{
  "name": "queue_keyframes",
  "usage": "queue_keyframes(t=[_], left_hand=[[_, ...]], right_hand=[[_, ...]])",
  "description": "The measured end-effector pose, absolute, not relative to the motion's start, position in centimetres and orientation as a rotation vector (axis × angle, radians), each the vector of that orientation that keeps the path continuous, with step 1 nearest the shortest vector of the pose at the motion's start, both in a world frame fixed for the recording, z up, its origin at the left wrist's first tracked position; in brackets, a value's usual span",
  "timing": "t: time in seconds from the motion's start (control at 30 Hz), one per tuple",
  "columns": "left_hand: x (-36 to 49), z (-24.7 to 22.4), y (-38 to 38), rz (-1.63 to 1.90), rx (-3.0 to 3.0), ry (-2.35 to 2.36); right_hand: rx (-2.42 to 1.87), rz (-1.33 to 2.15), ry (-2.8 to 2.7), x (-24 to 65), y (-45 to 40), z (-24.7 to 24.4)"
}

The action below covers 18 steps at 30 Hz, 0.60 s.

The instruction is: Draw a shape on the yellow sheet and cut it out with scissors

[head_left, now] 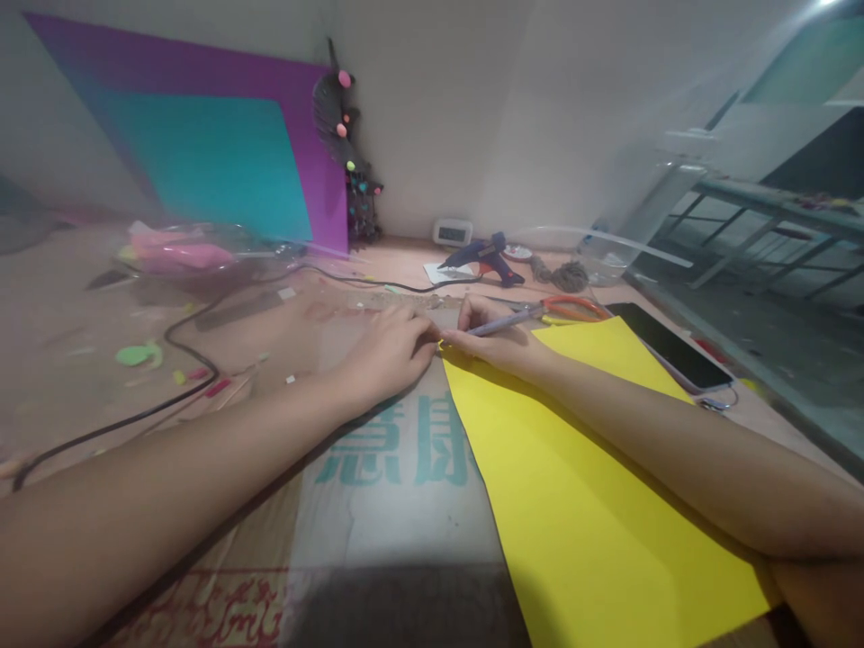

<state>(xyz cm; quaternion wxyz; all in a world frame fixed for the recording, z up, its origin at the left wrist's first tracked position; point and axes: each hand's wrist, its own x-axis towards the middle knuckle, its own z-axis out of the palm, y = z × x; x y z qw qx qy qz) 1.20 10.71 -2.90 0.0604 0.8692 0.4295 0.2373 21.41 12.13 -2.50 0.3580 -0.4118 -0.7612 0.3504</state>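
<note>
My left hand (403,346) is closed, its fingertips meeting my right thumb at the far left corner of a yellow sheet of paper (607,477). A tiny yellow piece (441,344) shows between the fingertips; whether it is part of the sheet I cannot tell. My right hand (496,340) has curled fingers and holds a purple-grey pen (505,321) slantwise. My right forearm lies across the sheet. Just beyond the right hand are orange-handled scissors (575,308), their blades partly hidden.
A dark blue glue gun (487,258) lies at the back, its black cord (172,337) running left. A phone (668,346) sits right of the sheet. Yarn (567,275), a small white clock (453,232), a plastic bag (185,252) and coloured scraps (139,355) surround the printed board (398,531).
</note>
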Motion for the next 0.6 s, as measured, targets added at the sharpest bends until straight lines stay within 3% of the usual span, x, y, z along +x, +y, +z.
queue_keyframes(t=[0.6], left_hand=[[1.25,-2.96,10.68,0.719,2.655,1.300]], right_hand=[[-1.094,0.759,-1.986,21.09,12.03,-2.01]])
